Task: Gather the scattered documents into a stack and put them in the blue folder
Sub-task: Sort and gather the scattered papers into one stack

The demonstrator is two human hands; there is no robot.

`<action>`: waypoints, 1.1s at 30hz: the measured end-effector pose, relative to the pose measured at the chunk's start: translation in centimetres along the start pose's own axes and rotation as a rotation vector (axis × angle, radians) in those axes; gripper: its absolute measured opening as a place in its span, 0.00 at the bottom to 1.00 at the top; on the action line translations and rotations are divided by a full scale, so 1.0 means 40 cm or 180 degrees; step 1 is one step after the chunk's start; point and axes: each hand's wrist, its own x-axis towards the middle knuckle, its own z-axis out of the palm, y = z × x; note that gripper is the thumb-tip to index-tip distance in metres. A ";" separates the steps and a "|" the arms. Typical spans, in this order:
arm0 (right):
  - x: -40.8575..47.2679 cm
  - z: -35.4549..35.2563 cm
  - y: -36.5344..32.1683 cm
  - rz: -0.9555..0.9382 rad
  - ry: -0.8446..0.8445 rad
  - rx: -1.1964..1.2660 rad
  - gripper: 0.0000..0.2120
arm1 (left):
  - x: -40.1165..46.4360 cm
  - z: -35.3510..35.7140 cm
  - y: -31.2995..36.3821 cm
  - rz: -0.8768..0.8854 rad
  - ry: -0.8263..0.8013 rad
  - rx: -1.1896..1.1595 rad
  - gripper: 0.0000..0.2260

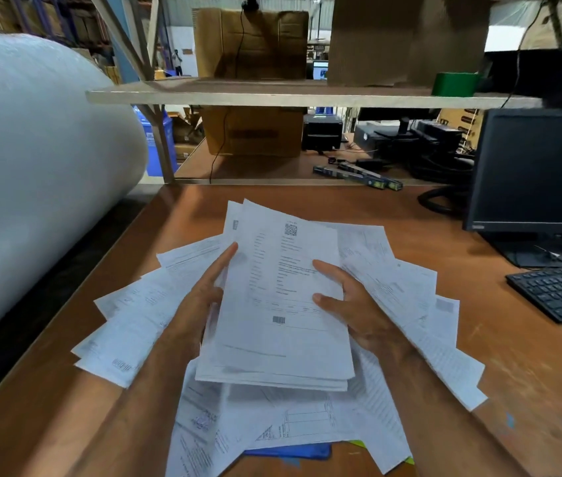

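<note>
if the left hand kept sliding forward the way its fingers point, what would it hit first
Probably the loose sheets fanned out past the fingertips of the left hand, then bare table; depth is hard to judge.

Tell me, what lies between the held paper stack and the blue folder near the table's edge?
Loose scattered sheets cover the gap, overlapping the blue folder, in the head view.

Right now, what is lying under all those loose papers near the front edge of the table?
A blue folder peeks out beneath the loose papers; only its edge strip shows. A yellow-green corner shows beside it. The rest is covered.
</note>
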 end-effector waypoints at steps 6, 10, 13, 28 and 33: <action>0.002 0.024 -0.004 -0.0441 0.0296 -0.0751 0.22 | 0.031 0.013 0.010 -0.0180 -0.0155 -0.0068 0.17; 0.007 0.047 -0.006 -0.0580 0.0271 -0.1129 0.21 | 0.037 0.007 -0.012 0.0000 -0.0256 0.0657 0.18; 0.010 0.058 -0.006 -0.0662 0.0252 -0.1224 0.18 | 0.035 -0.004 -0.038 0.0247 -0.0117 0.0948 0.22; 0.054 0.076 0.005 0.0387 0.0678 -0.3333 0.33 | 0.074 -0.146 -0.114 0.0321 0.0188 0.1112 0.16; 0.027 -0.009 0.021 0.1682 0.0440 -0.4200 0.50 | 0.078 -0.183 -0.141 0.0325 0.0244 0.1211 0.16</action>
